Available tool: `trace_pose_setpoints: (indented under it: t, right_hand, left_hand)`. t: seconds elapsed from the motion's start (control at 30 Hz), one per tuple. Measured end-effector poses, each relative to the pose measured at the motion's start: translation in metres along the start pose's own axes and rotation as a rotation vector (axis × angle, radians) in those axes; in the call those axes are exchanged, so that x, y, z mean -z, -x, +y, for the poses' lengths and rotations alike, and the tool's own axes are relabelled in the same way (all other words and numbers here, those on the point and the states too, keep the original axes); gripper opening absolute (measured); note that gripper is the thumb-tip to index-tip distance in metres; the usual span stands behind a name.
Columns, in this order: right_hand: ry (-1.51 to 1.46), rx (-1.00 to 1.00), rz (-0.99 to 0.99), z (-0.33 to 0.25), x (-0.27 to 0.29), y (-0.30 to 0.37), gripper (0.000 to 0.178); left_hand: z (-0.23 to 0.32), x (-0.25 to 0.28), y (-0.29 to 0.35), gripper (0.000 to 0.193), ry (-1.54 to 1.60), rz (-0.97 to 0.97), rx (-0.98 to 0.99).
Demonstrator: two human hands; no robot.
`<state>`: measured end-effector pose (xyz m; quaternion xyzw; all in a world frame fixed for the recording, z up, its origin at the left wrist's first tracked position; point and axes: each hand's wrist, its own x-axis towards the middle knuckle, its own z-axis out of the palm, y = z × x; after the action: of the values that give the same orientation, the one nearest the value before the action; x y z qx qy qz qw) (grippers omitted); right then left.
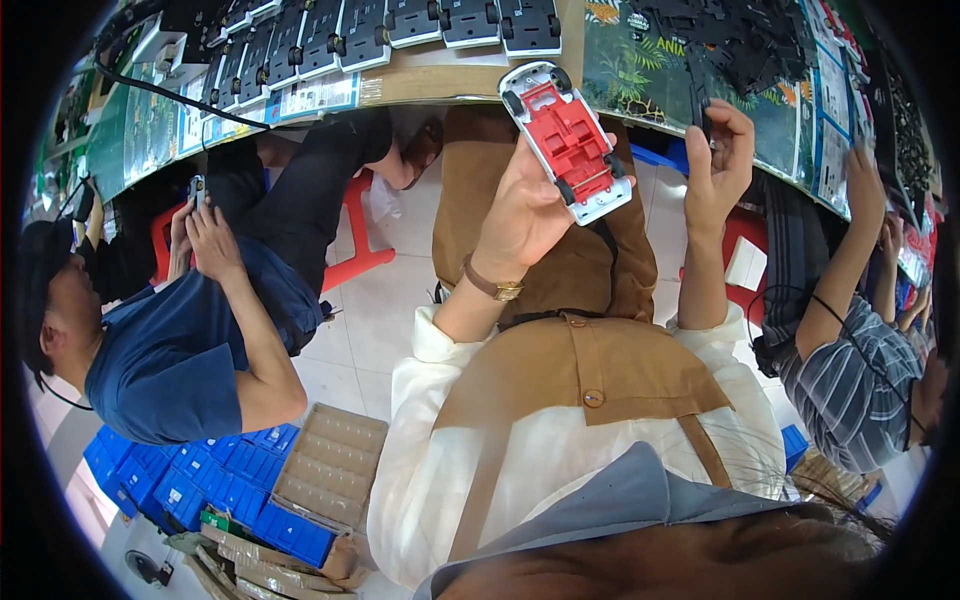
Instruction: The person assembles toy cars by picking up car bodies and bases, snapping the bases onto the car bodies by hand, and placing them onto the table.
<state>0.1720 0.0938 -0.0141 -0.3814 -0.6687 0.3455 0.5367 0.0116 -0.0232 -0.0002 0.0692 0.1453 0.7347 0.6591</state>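
Observation:
My left hand (525,212) is closed around a white toy car (568,143), holding it up in front of me with its underside facing me. The car's red inner part lies exposed, and black wheels sit at its corners. To the right, at the table's front edge, my right hand (722,165) pinches a thin black plastic piece (702,97) between thumb and fingers. That piece is seen nearly edge-on, and the fingers partly cover it. The two hands are apart.
Several toy cars with black undersides (362,32) stand in a row along the table (430,84). A pile of black plastic parts (745,40) lies at the back right. People sit on both sides of me. Blue bins (215,475) and a cardboard box (335,462) are on the floor behind left.

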Motion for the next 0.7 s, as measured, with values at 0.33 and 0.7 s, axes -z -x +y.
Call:
trace_pose_setpoints:
  t: [0.33,0.7]
  right_hand:
    - [0.035,0.051,-0.076,-0.041,-0.003,0.019,0.034]
    - [0.326,0.373,-0.242,-0.073,-0.031,0.034,0.046]
  left_hand:
    - [0.002,-0.004,0.001,0.075,-0.093,-0.024,-0.033]
    - [-0.012,0.004,0.001,0.065,-0.081,-0.043,-0.022]
